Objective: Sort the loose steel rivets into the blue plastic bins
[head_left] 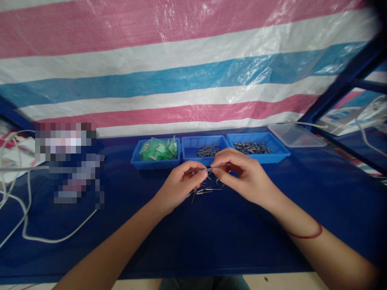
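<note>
My left hand (178, 185) and my right hand (246, 173) meet above the middle of the table. Between their fingertips is a thin metal blind rivet (209, 169), pinched from both sides. Loose blind rivets (204, 191) lie scattered on the blue table (211, 233) just below the hands. The curled fingers of my left hand partly hide whether more rivets are in the palm. Right behind the hands, a blue bin (189, 150) contains a small heap of rivets (208, 151).
To the right, another blue bin (273, 147) holds many rivets; a clear plastic lid (296, 135) lies beyond it. The left bin (155, 164) contains green plastic packets (159, 149). White cables (45, 241) and blurred-out items lie at left. A striped sheet (169, 88) hangs behind.
</note>
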Motion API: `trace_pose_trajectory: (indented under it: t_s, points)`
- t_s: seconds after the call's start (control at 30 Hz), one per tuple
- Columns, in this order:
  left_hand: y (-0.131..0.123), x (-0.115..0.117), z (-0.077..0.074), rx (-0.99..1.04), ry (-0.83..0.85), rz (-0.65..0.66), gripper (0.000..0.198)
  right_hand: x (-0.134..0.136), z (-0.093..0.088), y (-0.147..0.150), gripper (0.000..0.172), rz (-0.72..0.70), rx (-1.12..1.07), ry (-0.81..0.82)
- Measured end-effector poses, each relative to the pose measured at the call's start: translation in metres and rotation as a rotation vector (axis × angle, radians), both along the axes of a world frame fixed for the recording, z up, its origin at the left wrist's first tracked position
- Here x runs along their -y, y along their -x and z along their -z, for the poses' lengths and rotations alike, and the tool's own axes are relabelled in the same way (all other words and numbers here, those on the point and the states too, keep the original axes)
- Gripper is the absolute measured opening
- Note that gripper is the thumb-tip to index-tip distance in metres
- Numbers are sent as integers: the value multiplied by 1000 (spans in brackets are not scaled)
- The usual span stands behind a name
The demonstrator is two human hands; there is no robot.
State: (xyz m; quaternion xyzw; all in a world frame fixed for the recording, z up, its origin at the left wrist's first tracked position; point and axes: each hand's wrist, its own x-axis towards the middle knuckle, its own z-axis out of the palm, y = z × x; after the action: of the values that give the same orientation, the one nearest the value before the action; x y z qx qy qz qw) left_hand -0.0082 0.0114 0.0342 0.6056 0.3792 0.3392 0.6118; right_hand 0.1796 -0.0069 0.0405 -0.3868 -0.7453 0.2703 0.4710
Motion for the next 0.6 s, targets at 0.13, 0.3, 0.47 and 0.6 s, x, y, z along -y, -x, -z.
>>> trace_pose_trajectory:
  t_s: [0.13,0.3,0.47,0.6]
  points:
    - [-2,0,-2,38,-12,-38,22,-1,1,-1,7,17,55,-43]
    - [-2,2,-4,59,-9,-58,20,-3,1,-2,8,27,111,-76]
    - [-3,4,-7,46,-26,-79,20,-3,0,0,9,39,161,-99]
    - [-3,4,-5,12,-45,-69,23,-6,3,0,11,34,175,-77]
